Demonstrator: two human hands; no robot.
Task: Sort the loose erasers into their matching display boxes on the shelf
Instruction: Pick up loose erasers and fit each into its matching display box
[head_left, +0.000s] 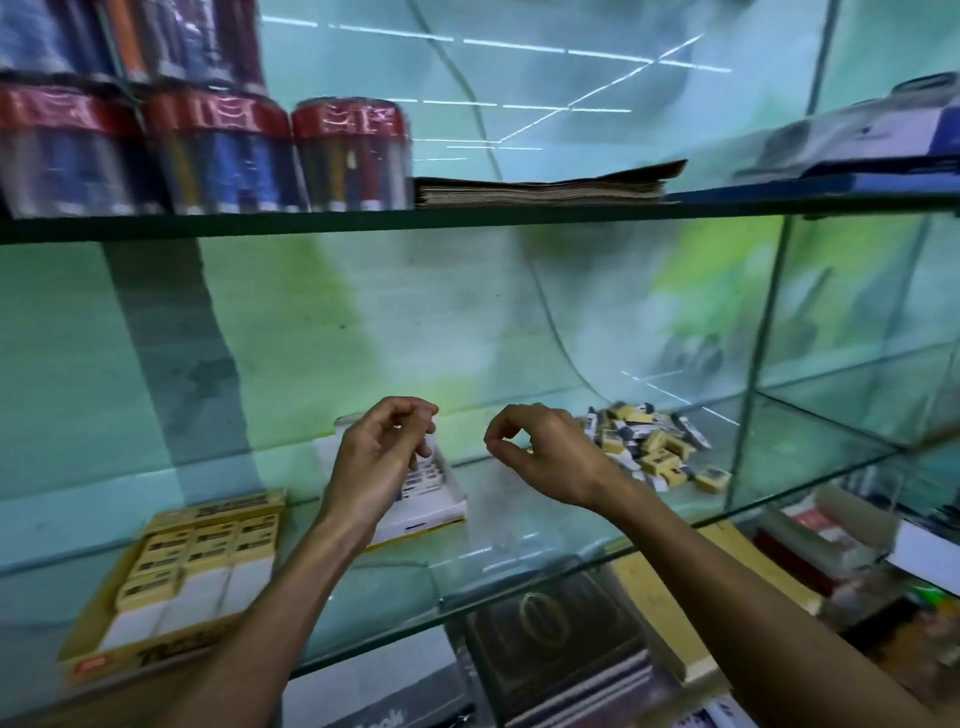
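Head view: the left hand (382, 447) hovers over the white box (441, 499), fingers curled; whether it pinches an eraser I cannot tell. The right hand (540, 447), curled and empty, is beside the eraser pile (654, 447). Next, probably pick one and match it.

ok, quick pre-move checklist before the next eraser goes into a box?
1. Loose eraser pile on the glass shelf, right of the right hand: ok.
2. Yellow display box at front left, open, rows partly filled: ok.
3. White display box behind the left hand, partly hidden; free space: cannot tell.
4. Left hand fingers curled over the white box; holding an eraser: cannot tell.
5. Right hand fingers pinched together; whether they hold anything: cannot tell.
6. Bare glass between white box and pile for a hand to cross: ok.
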